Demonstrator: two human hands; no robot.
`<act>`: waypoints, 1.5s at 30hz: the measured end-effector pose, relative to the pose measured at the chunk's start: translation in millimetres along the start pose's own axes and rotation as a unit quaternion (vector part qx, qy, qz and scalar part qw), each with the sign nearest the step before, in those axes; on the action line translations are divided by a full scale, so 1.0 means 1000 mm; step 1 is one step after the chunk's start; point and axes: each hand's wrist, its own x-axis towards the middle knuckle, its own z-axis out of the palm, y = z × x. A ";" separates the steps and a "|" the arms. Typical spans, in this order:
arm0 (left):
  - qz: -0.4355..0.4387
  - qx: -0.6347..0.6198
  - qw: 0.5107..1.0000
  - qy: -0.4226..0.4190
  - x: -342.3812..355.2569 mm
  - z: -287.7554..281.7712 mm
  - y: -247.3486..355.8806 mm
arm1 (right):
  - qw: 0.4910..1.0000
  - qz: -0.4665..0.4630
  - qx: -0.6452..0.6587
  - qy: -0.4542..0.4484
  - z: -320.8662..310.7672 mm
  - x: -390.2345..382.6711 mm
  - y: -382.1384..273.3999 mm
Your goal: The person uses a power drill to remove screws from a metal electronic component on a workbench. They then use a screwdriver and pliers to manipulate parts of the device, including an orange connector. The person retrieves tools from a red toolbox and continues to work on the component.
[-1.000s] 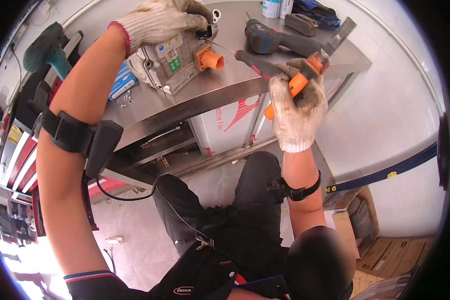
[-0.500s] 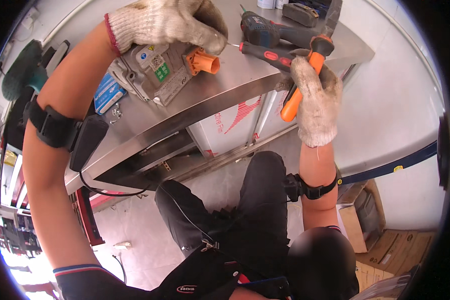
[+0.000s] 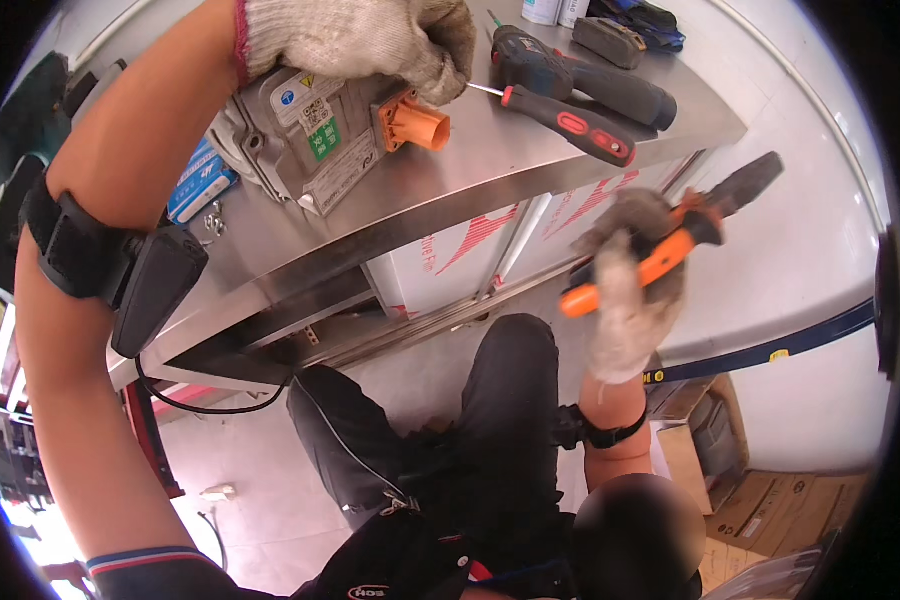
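My left hand (image 3: 370,40), in a knitted work glove, is closed with curled fingers above a grey metal housing (image 3: 305,130) with an orange connector (image 3: 415,122). What its fingers grip is hidden. A black-and-red screwdriver (image 3: 575,125) points its shaft at those fingertips; whether they touch it I cannot tell. My right hand (image 3: 635,310), also gloved, is wrapped round an orange-and-black handled tool (image 3: 670,255) with a dark flat blade. It is off the bench, in front of its edge, and slightly blurred.
A cordless drill (image 3: 570,75) lies on the steel bench (image 3: 490,185) behind the screwdriver, near a battery pack (image 3: 610,42). A blue-and-white box (image 3: 202,185) and small screws (image 3: 213,222) lie by the housing. Cardboard boxes (image 3: 790,515) stand on the floor at right.
My right hand has moved down and away from the screwdriver handle, carrying the orange-handled tool, whose blade now tilts further right. My left hand stays at the housing; the whole view has shifted slightly.
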 end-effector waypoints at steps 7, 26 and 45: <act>0.065 0.043 0.996 0.049 -0.017 0.002 0.004 | 0.990 0.059 0.127 0.036 -0.003 -0.018 0.011; 0.000 0.013 0.997 0.079 0.005 0.013 -0.009 | 0.979 -0.070 -0.039 -0.189 -0.009 -0.007 0.002; 0.046 0.024 0.998 0.026 -0.012 0.000 -0.004 | 0.995 0.030 0.061 -0.073 0.004 -0.010 0.014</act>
